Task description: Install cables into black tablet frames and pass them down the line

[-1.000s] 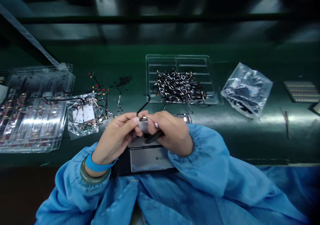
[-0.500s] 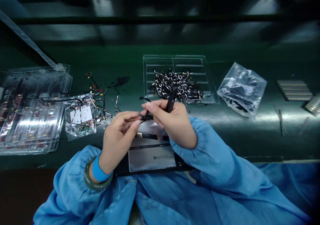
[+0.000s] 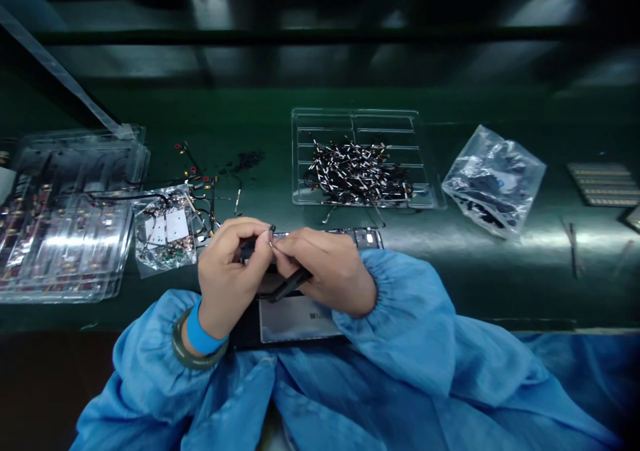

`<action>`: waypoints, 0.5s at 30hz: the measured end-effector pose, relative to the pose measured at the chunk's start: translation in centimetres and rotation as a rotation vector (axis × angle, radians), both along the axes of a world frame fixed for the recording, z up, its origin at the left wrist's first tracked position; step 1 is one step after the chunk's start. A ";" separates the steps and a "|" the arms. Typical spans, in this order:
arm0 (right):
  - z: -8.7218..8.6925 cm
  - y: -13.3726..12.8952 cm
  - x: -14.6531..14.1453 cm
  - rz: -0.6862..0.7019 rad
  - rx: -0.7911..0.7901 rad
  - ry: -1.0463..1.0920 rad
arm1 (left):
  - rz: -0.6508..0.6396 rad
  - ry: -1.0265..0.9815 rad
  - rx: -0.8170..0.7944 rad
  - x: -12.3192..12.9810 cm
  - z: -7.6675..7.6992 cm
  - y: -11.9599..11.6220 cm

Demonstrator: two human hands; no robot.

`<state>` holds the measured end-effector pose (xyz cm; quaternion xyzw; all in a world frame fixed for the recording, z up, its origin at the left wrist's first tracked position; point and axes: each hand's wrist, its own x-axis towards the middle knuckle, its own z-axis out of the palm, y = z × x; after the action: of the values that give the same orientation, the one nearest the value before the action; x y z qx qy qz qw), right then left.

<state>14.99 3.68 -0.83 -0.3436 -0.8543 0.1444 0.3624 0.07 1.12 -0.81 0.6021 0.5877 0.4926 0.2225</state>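
My left hand (image 3: 233,257) is closed, pinching a small black cable-like part (image 3: 273,229) between thumb and forefinger. My right hand (image 3: 325,267) meets it fingertip to fingertip, closed around a slim black tool (image 3: 290,284) that looks like tweezers and slants down to the left. A thin shiny tip shows between the fingertips. Beneath both hands lies an opened flat electronic device with a silver panel (image 3: 295,321); its upper edge carries a circuit strip (image 3: 369,237). Much of the device is hidden by my hands.
Beyond my hands, a clear tray (image 3: 357,121) holds a heap of small black-and-silver cables (image 3: 355,171). Bagged parts (image 3: 167,227), loose cables (image 3: 213,194) and stacked clear trays (image 3: 65,237) are left. A plastic bag (image 3: 500,177), tweezers (image 3: 573,251) and striped strips (image 3: 604,184) are right.
My hands have drawn slightly left, and my right hand has turned over. The black tool swung from pointing up to slanting down-left. The device's upper circuit strip now shows.
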 end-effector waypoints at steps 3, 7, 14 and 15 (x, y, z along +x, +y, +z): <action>0.5 0.2 0.4 -0.026 -0.297 0.207 | -0.017 -0.139 -0.134 -0.2 0.4 0.0; 1.2 0.9 1.9 -0.218 -0.784 0.518 | 0.081 -0.123 -0.164 -2.4 0.5 -0.9; 1.4 2.2 4.4 -0.408 -0.863 0.919 | 0.250 0.995 0.203 -11.9 -2.4 -4.0; 1.2 2.1 4.5 -0.426 -0.831 0.921 | 0.188 1.095 0.183 -12.6 -2.7 -4.4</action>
<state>19.52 5.77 0.33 -0.5196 -0.3983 0.5199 0.5487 -12.55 -3.31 -3.50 0.7318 0.6233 0.1748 -0.2131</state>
